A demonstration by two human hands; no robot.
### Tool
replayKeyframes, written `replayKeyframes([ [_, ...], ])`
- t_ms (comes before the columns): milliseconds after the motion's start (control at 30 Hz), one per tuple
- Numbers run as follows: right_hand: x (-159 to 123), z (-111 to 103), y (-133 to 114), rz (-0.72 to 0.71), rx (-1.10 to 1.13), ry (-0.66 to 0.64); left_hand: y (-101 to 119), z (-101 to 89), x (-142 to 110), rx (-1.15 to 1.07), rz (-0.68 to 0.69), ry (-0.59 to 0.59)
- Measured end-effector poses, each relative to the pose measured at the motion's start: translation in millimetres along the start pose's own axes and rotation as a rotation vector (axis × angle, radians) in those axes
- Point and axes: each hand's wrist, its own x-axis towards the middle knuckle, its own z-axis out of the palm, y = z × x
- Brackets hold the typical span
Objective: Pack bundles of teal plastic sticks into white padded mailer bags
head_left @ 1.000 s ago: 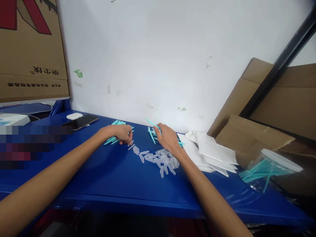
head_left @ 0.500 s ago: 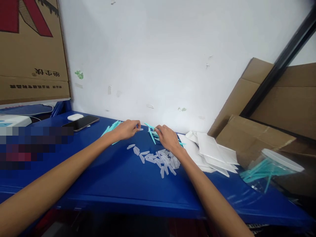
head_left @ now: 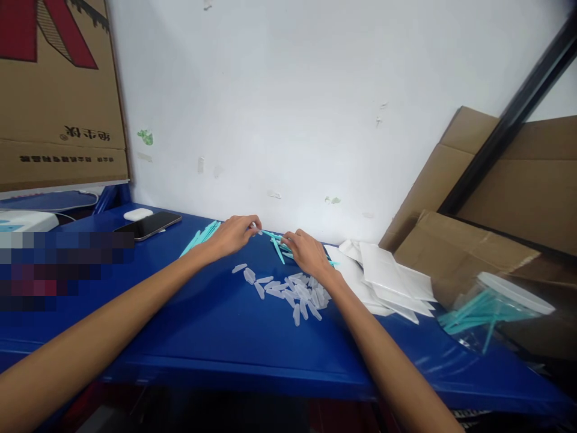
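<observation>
My left hand (head_left: 238, 233) is closed in a pinch around a small translucent blade cap (head_left: 257, 231). My right hand (head_left: 307, 251) grips a slim turquoise eyebrow razor (head_left: 271, 234), whose far end points left and meets the cap at my left fingertips. Whether the cap sits over the blade is too small to tell. Under and beside my right fingers lie more turquoise razors (head_left: 277, 250), partly covered by the hand. A loose heap of translucent caps (head_left: 300, 293) spreads over the blue table (head_left: 216, 331) between my forearms. Behind my left wrist lies a row of razors (head_left: 198, 237).
White paper sheets or envelopes (head_left: 383, 270) lie right of my right hand. Further right is a clear tub (head_left: 491, 319) of turquoise razors by cardboard (head_left: 455, 249). A phone (head_left: 148, 226) and a white case (head_left: 137, 214) rest at the back left. A wall (head_left: 279, 120) borders the table.
The razor in my right hand has tilted flatter, and its end now meets the cap. My left hand has shifted slightly right and up, towards it.
</observation>
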Motion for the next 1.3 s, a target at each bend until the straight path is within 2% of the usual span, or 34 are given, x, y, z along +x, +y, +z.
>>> replayKeyframes([
  [200,-0.1,0.1,-0.6,0.013,0.008,0.020,-0.6,-0.4,0.2,-0.081,-0.023,0.037],
  [433,0.2,-2.9,-0.2,-0.013,0.052,0.030,4.4,0.0,2.1,-0.300,-0.072,0.043],
  [500,0.5,-2.7,-0.3,-0.030,0.069,0.029,7.9,-1.2,1.4,-0.367,-0.098,0.016],
  [667,0.6,-1.7,-0.5,-0.080,0.112,0.025,16.3,-6.0,-2.3,-0.590,-0.132,-0.146],
  [867,-0.5,-3.7,-0.3,-0.101,0.115,0.037,20.4,-5.8,-5.3,-0.627,-0.143,-0.164],
  [1000,0.3,-6.2,2.1,-0.085,0.091,0.041,20.1,-0.8,-4.7,-0.479,-0.103,-0.160],
  [1167,1.0,-7.4,23.3,0.023,0.044,0.059,16.9,7.1,-5.5,0.289,-0.080,-0.093],
  [1233,0.8,-7.3,36.9,0.096,0.015,0.048,14.3,7.9,-6.7,0.449,-0.104,-0.109],
  [1300,0.4,-7.0,49.9,0.167,-0.013,0.024,10.5,7.6,-8.1,0.498,-0.149,-0.136],
])
